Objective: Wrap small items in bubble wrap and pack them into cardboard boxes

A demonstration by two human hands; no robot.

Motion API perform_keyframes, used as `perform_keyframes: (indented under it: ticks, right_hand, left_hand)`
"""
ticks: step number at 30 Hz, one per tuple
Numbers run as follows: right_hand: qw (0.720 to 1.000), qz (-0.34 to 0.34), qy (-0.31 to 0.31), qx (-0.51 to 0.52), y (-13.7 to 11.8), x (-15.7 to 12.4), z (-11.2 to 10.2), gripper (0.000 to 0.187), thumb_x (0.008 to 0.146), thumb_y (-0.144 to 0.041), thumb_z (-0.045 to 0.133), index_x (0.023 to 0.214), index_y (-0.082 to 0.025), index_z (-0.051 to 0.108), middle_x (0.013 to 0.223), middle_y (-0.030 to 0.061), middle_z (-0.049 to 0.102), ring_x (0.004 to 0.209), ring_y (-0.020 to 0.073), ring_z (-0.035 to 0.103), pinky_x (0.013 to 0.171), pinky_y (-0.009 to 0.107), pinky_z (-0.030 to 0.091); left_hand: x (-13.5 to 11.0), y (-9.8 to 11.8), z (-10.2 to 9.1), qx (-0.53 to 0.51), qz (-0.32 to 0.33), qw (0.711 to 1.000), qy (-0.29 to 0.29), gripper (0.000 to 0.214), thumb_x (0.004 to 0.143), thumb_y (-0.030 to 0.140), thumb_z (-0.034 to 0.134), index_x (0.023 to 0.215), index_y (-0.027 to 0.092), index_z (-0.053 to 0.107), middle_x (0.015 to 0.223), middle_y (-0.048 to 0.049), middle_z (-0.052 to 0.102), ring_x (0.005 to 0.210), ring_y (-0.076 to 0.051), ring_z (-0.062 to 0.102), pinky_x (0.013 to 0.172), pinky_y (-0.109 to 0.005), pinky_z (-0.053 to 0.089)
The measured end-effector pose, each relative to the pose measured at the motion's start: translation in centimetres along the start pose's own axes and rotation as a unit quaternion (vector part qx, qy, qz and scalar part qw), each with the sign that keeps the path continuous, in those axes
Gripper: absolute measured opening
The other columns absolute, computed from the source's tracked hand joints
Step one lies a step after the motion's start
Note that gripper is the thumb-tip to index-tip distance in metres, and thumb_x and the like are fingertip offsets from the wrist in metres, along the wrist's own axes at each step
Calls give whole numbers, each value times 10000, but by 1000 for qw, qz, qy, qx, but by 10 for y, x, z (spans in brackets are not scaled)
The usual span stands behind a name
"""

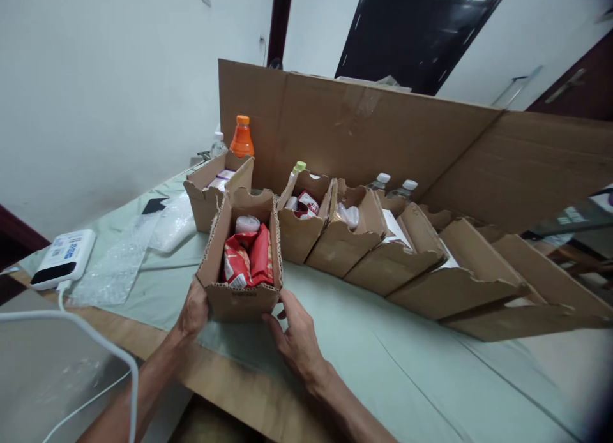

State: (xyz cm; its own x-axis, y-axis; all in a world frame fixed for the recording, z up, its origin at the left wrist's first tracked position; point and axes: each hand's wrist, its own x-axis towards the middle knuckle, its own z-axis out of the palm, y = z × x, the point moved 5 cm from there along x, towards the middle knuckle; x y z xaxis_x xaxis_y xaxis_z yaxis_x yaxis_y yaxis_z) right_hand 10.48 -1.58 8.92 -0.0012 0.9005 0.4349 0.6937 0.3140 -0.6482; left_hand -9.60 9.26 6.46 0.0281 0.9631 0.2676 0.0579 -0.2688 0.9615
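Observation:
A narrow open cardboard box (244, 306) stands near the front of the cloth-covered table, between my two hands. In it lie red snack packets (249, 255) and a small clear-lidded round container (247, 225). My left hand (194, 307) presses against the box's left front side, most of its fingers hidden behind the cardboard. At the right front corner, my right hand (295, 333) grips the box, thumb low at the front and fingers along the side.
Several similar cardboard boxes (368, 264) line up to the right, holding small goods. Another box (201, 197) stands behind left, near an orange bottle (242, 138). A tall cardboard panel (345, 120) rises behind. Bubble wrap (115, 264) and a white power bank (64, 258) with a cable lie left.

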Motion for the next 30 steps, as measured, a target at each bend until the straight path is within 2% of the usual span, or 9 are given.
perform_keyframes:
  ticks: [4,9,11,14,17,19,22,26,30]
  right_hand:
    - [1000,17,1,-4,-1,13,7,422,914,-195,561,1332,-215,505,1085,112,689,978,250,687,756,356,611]
    - [997,71,5,30,12,34,18,444,879,-196,591,1313,-210,495,1161,109,667,908,215,692,721,341,593]
    - [992,113,16,58,21,42,22,372,878,-227,607,1241,-209,529,1132,93,679,856,198,692,720,334,584]
    - [986,135,31,97,33,45,27,234,891,-276,614,1107,-196,575,994,69,701,806,185,684,694,307,570]
    - [986,114,36,112,40,39,31,147,891,-247,587,1028,-194,591,924,63,696,805,185,674,695,298,558]
    - [988,101,40,111,43,34,34,128,888,-219,561,1009,-197,595,936,66,682,840,191,665,724,305,553]
    - [989,82,54,109,46,32,35,141,887,-191,523,1009,-203,592,948,61,649,860,189,644,742,305,541]
    - [990,62,64,111,46,33,36,157,874,-156,502,989,-212,593,926,45,629,819,170,637,743,285,534]
    - [990,59,66,113,46,34,36,179,852,-126,498,971,-209,602,914,45,632,801,168,633,749,283,529]
  left_hand:
    - [24,-9,7,-21,-24,999,-12,440,848,535,445,909,204,729,792,-81,749,874,-318,718,747,-467,607]
    - [49,1,3,0,-25,999,-22,385,758,555,587,801,197,722,806,-83,742,922,-311,682,813,-410,578]
    - [47,8,-1,9,-28,999,-25,428,807,562,561,901,181,732,895,-84,744,963,-296,671,823,-388,566]
    - [26,14,-7,49,-34,998,-2,495,895,545,499,1136,154,683,1091,-104,714,996,-266,660,794,-352,550]
    - [6,16,-7,159,-22,987,7,497,817,493,634,1192,167,647,1068,-84,699,814,-208,657,696,-309,528]
    - [7,14,-1,204,-8,979,-6,432,785,431,656,1139,182,660,963,-46,693,689,-172,620,647,-295,516]
    - [26,10,12,196,10,981,-9,358,792,360,613,1096,180,672,942,-40,683,701,-173,628,678,-304,536]
    - [57,4,29,160,14,987,14,503,791,306,612,1268,146,595,1120,-104,682,781,-189,683,753,-339,581]
    - [61,-1,47,107,17,994,29,720,797,256,642,1470,186,396,1437,-170,536,1007,-225,714,862,-356,592]
